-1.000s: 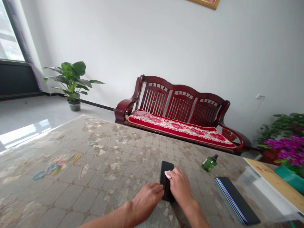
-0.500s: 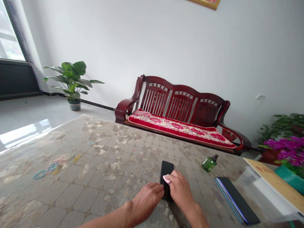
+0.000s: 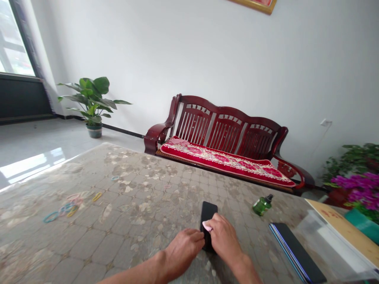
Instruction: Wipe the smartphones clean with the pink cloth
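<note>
A black smartphone [image 3: 208,211] lies on the patterned tablecloth in front of me, its near part covered by my fingers. At its left edge my left hand [image 3: 184,249] is closed, fingertips gripping the phone's side. My right hand [image 3: 224,239] pinches a small pale pink cloth [image 3: 207,226] and presses it on the phone's dark face. To the right of my hands stands a green bottle [image 3: 262,205] with a black top. Nearer me on that side, a stack of phones [image 3: 297,252] lies on the table.
Several coloured elastic bands [image 3: 67,208] lie on the tablecloth [image 3: 97,240] at left. A clear plastic box [image 3: 322,236] with a tan board [image 3: 343,228] stands at right, by purple flowers [image 3: 359,189]. Behind the table is a wooden bench [image 3: 225,130]; a potted plant [image 3: 94,130] stands beyond.
The view has shifted slightly. Both hands remain at the phone, and the cloth stays at nearly the same place on its face.
</note>
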